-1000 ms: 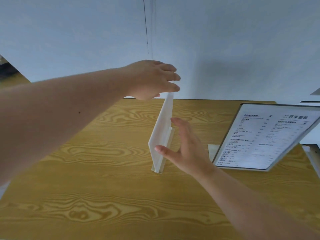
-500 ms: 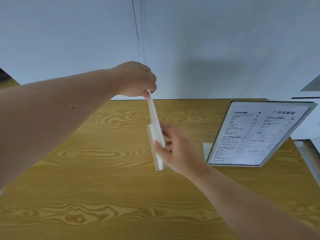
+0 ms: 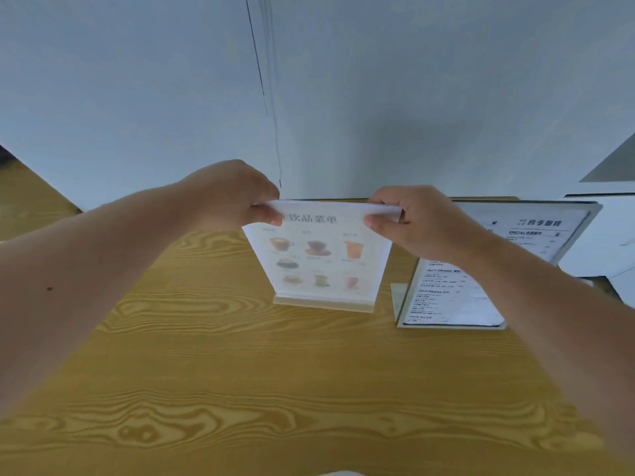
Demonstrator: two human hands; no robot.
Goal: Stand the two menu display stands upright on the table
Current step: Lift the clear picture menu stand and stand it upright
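Note:
A drinks menu stand [image 3: 321, 266] with pictures of cups stands upright on the wooden table [image 3: 240, 372], facing me, its pale base on the tabletop. My left hand [image 3: 237, 197] pinches its top left corner. My right hand [image 3: 415, 218] pinches its top right corner. A second, larger menu stand [image 3: 457, 297] with black text stands tilted back at the right, partly hidden behind my right forearm.
A pale wall [image 3: 171, 80] rises directly behind the table's far edge. A white unit [image 3: 604, 235] sits beyond the table's right side. Bare wood grain fills the near half of the table.
The drinks menu stand has turned from edge-on to facing me. My right hand moved from its lower side up to the top right corner; my left stays on the top.

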